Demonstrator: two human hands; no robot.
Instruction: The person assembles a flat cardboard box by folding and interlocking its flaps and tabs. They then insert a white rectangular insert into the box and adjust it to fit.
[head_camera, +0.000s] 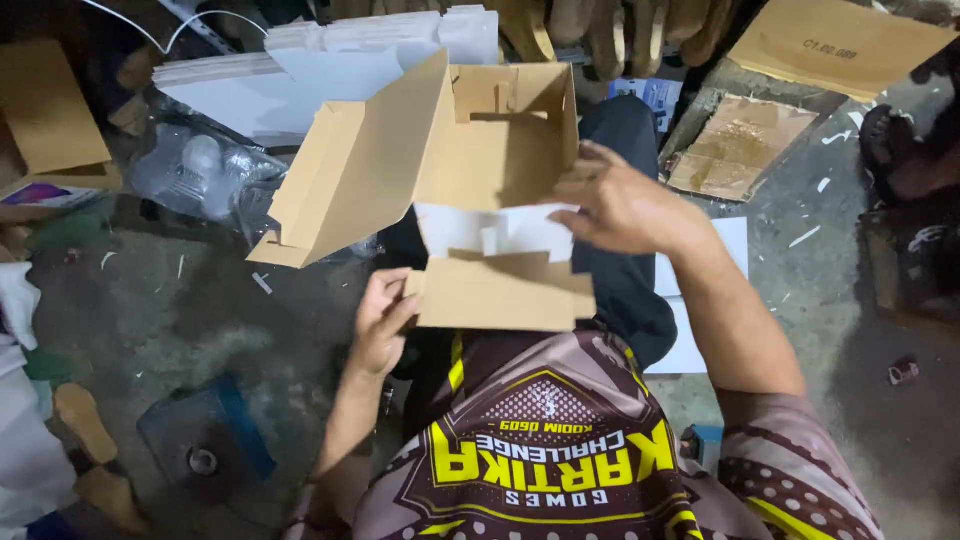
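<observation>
Left hand (385, 320) pinches the near flap of a half-folded cardboard box (440, 180) at about seven o'clock, fingers curled on its edge. Right hand (615, 205), at three o'clock, has its fingers loosely bent against the box's side wall (white inner face showing). Flat white sheets (300, 70) are stacked at eleven o'clock on the grey floor (170, 300).
</observation>
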